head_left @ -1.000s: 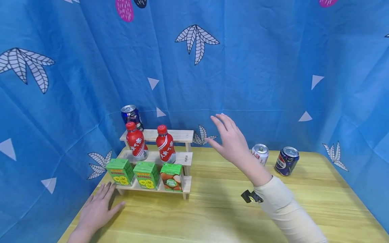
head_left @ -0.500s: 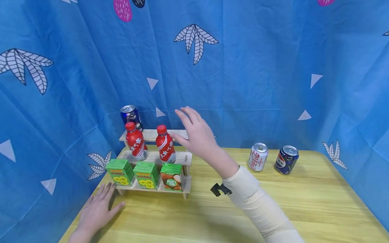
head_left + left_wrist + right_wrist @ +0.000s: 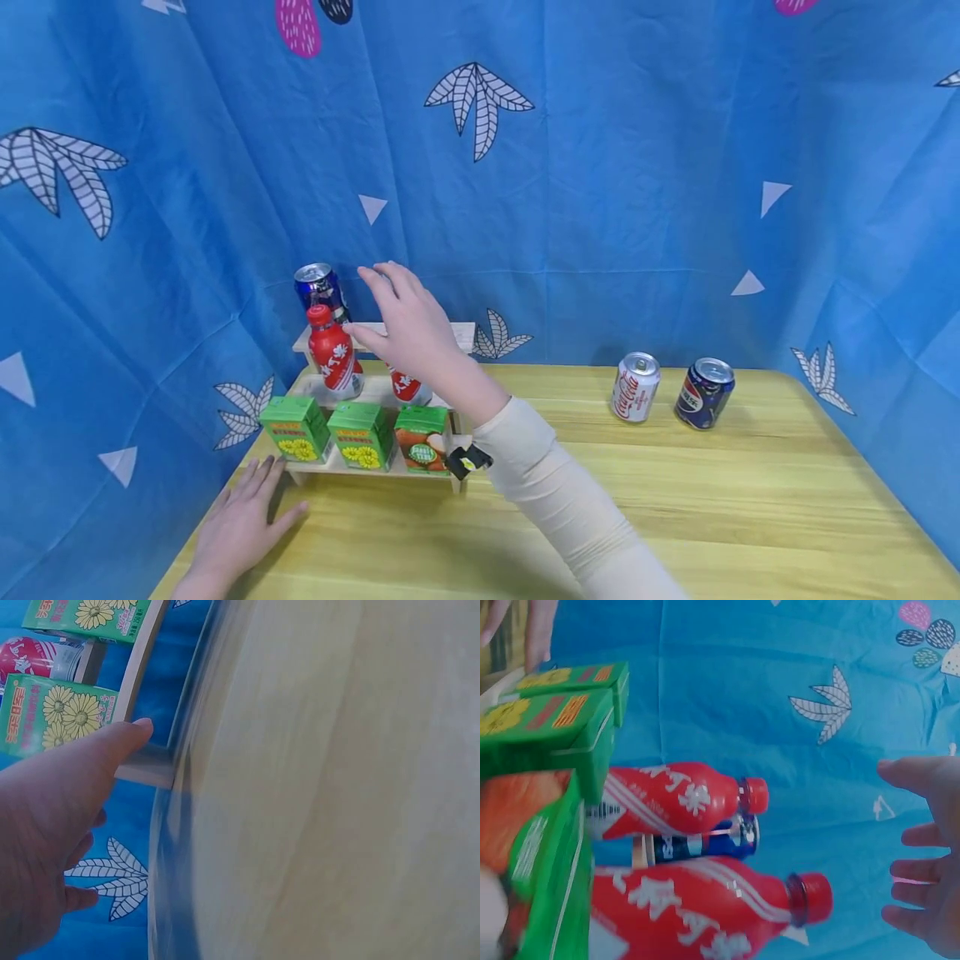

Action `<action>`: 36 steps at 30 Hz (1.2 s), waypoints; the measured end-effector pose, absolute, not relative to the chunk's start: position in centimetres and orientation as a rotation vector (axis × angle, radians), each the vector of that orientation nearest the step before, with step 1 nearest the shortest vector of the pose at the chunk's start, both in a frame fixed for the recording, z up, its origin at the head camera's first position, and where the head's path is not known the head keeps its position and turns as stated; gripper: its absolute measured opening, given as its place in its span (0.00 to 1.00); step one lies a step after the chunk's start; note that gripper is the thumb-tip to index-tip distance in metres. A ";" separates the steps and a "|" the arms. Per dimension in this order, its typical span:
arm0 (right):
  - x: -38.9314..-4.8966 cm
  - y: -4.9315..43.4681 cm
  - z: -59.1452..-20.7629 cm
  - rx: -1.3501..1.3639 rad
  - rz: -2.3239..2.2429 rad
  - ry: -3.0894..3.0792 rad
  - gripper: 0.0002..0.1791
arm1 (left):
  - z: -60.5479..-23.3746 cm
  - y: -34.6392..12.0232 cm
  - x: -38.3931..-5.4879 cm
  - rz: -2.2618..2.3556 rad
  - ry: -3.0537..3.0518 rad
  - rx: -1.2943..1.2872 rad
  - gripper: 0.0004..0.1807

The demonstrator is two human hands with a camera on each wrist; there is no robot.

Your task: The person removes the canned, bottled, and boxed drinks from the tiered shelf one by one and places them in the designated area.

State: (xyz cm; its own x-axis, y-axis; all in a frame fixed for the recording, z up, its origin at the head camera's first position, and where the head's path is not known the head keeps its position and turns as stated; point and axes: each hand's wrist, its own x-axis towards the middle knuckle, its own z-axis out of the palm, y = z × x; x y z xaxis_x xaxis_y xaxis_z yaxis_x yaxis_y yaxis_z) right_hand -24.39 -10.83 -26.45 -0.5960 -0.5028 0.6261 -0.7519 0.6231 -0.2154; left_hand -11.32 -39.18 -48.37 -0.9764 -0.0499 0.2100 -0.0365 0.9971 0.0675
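My right hand (image 3: 416,329) hovers over the right part of a three-step wooden shelf (image 3: 465,336), fingers spread and holding nothing. Behind that hand, one red bottle (image 3: 408,388) on the middle step is partly hidden. Another red bottle (image 3: 333,357) stands to its left, and a blue Pepsi can (image 3: 317,285) sits at the left end of the top step. In the right wrist view the fingers (image 3: 919,871) are apart from both bottle caps. Near the shelf's front left corner, my left hand (image 3: 238,523) lies with fingers extended, fingertips close to a green drink carton (image 3: 295,427).
Two more cartons, one green with yellow flowers (image 3: 361,436) and one green-brown (image 3: 423,442), share the bottom step. On the table (image 3: 675,500) at right stand a white Coca-Cola can (image 3: 636,387) and a dark blue Pepsi can (image 3: 705,393). A blue curtain (image 3: 622,167) surrounds the table.
My right hand has moved left, from near the two cans on the table to above the shelf, bringing the Coca-Cola can into full view. The left hand has stayed in place.
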 end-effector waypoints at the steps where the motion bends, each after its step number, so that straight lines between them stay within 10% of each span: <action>1: -24.5 -11.2 -26.5 0.983 0.644 -2.332 0.41 | -48.4 -39.1 -11.4 -0.098 -2.931 0.066 0.51; 36: -31.1 -23.0 -23.0 0.795 0.439 -2.752 0.43 | -48.7 -38.8 -12.2 -0.140 -3.077 0.202 0.59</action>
State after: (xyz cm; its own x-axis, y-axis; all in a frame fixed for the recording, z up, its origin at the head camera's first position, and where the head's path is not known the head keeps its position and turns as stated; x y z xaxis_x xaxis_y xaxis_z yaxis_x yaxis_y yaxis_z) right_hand -31.06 -23.01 -22.99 -0.8222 -0.4770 0.3105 -0.5500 0.8063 -0.2177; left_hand -12.22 -38.75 -48.67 -0.9899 -0.1330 0.0490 -0.1280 0.9873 0.0940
